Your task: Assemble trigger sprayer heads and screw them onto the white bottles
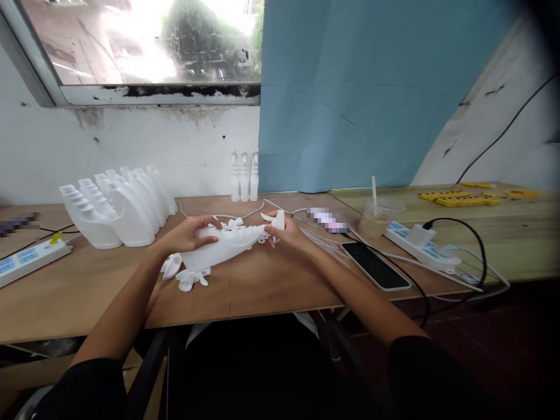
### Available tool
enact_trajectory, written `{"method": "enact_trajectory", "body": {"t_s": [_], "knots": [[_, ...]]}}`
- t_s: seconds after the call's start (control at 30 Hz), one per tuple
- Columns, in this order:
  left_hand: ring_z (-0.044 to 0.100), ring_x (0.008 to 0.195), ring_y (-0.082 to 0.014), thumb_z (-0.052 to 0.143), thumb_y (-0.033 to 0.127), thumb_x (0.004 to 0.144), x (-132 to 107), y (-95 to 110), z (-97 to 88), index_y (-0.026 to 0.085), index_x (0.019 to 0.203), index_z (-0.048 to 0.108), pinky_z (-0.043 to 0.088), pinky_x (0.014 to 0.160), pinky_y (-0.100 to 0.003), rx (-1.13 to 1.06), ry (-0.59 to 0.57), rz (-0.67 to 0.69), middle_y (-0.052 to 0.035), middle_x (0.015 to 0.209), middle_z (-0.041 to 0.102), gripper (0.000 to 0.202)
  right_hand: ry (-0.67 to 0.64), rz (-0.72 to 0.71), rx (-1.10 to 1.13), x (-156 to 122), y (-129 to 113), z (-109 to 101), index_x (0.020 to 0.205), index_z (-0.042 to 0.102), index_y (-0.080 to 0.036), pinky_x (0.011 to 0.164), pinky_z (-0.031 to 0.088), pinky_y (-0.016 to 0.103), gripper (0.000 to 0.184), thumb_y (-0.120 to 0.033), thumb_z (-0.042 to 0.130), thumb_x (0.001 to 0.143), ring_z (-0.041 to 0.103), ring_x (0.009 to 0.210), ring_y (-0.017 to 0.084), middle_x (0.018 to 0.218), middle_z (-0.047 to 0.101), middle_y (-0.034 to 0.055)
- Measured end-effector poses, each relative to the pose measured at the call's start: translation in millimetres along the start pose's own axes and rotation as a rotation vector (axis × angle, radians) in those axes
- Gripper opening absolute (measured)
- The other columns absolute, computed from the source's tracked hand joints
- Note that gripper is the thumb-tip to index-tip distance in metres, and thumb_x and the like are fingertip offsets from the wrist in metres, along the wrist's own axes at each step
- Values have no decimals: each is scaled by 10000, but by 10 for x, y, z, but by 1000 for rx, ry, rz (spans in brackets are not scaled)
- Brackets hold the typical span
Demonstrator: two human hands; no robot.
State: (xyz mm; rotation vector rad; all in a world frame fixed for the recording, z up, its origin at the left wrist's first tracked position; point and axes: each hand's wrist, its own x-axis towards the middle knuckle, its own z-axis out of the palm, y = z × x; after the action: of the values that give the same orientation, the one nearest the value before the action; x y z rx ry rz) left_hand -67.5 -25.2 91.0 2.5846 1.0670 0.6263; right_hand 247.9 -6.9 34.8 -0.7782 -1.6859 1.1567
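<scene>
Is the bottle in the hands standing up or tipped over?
Tipped over. The bottle is sideways: the left hand holds its body, and its neck points toward the right hand, which holds the spray head.

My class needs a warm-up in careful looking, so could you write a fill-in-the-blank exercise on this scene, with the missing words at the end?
1. The left hand holds a bottle and the right hand a small part, both coloured ____.
2. On one finger, the left hand wears a ____.
3. Beside the blue sheet, slim bottles stand in a row of ____.
4. Out of the cup sticks a ____.

Missing words: white; ring; three; straw.
</scene>
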Motion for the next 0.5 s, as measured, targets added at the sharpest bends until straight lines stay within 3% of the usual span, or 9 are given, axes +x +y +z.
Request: {"method": "enact_trajectory", "body": {"t_s": [0.1,0.27,0.5], "knots": [[595,1074,-223,602,444,861,0,-18,6,260,1119,606,441,937,-357,-12,0,5,-23,1190,652,316,-81,1,124,6,0,-4,1016,501,-196,537,483,288,465,-379,784,695,622,603,155,808,659,13],[594,1071,-219,596,443,867,1,-19,2,259,1117,606,444,926,-341,-39,-10,14,-23,1194,649,311,-84,66,241,-8,-78,-7,962,575,-145,588,472,281,427,-319,803,646,644,679,168,857,671,53],[610,1042,-223,592,443,864,6,15,4,250,1127,605,452,891,-329,-28,-42,14,-30,1174,659,326,-102,127,218,-25,-107,-31,957,555,-165,575,444,256,480,-249,823,567,600,657,142,803,661,11]]}}
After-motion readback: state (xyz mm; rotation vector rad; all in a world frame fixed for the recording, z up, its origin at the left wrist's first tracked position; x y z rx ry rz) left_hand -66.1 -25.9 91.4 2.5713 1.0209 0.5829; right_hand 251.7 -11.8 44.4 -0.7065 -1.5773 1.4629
